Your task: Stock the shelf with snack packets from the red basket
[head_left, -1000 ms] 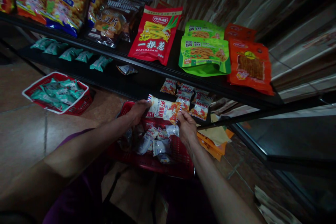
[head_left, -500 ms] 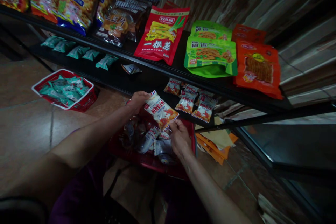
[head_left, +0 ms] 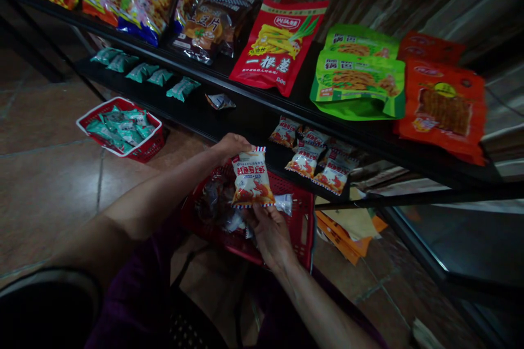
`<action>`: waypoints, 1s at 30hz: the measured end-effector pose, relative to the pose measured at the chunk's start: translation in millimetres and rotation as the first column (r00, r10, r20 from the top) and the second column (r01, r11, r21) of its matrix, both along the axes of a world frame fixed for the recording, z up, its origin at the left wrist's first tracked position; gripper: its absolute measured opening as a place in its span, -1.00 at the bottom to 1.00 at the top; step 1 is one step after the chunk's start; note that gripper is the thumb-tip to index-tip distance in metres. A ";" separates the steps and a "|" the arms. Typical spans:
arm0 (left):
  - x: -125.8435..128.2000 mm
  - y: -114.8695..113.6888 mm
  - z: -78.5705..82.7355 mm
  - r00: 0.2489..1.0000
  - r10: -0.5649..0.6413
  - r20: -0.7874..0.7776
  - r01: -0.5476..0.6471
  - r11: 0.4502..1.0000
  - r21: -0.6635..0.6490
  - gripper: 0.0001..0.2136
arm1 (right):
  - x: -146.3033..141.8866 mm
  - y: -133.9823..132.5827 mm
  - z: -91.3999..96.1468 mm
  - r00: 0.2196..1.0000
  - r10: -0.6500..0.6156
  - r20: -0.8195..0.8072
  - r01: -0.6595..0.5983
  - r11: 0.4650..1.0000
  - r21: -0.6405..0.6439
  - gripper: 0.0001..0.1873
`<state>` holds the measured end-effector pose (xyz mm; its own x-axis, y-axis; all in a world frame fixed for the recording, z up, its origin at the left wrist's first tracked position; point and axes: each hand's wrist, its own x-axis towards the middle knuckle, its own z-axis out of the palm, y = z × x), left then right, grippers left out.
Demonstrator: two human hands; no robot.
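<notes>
A small white and orange snack packet (head_left: 251, 180) with red lettering is stretched between my two hands, printed side facing me. My left hand (head_left: 233, 145) pinches its upper edge. At its lower edge is my right hand (head_left: 271, 234), thumb and fingers closed on the bottom seam, partly hidden behind the packet. Directly below is a red basket (head_left: 302, 223) holding clear and silvery packets. One silver packet (head_left: 284, 204) shows just beside my right fingers. On the lower shelf (head_left: 249, 120), several matching snack packets (head_left: 305, 157) lie grouped to the right of my hands.
Green packets fill a second red basket (head_left: 152, 147) on the tiled floor at left. More green packets (head_left: 183, 88) line the lower shelf. Above, the upper shelf carries a red bag (head_left: 280, 46), green bags (head_left: 357, 84) and orange bags (head_left: 442, 98). Orange cardboard (head_left: 341, 234) lies right.
The packet has turned from a slant to nearly upright. My right hand has shifted from its lower corner to beneath its bottom edge. The view has swung slightly left.
</notes>
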<state>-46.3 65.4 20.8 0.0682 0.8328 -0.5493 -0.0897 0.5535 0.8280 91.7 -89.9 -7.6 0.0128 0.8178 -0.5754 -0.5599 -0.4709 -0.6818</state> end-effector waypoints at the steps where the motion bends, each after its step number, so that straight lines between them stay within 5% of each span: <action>1: 0.3 -0.3 0.0 1.000 -0.012 0.003 0.012 1.000 0.005 -0.84 | 0.7 0.6 -0.4 1.000 -0.008 -0.003 0.008 1.000 0.005 -0.70; 6: 0.6 1.3 -2.5 0.978 -0.038 0.205 0.038 0.999 0.005 -0.82 | 6.6 8.1 1.3 0.997 -0.075 -0.004 0.075 0.997 0.021 -0.67; 12: 2.7 -0.9 0.1 0.859 0.100 0.503 -0.034 0.990 -0.139 -0.79 | 15.9 20.6 1.7 0.983 -0.185 0.004 0.185 0.982 0.029 -0.65; 18: 7.5 -10.2 -3.6 0.868 -0.003 0.497 0.087 0.986 -0.146 -0.86 | 20.7 25.4 -7.0 0.977 -0.213 0.024 0.212 0.976 0.041 -0.72; 30: 12.1 -12.6 -16.2 0.891 0.014 0.454 -0.039 0.998 0.046 -0.94 | 17.7 23.9 -11.9 0.982 -0.187 0.031 0.186 0.982 0.031 -0.68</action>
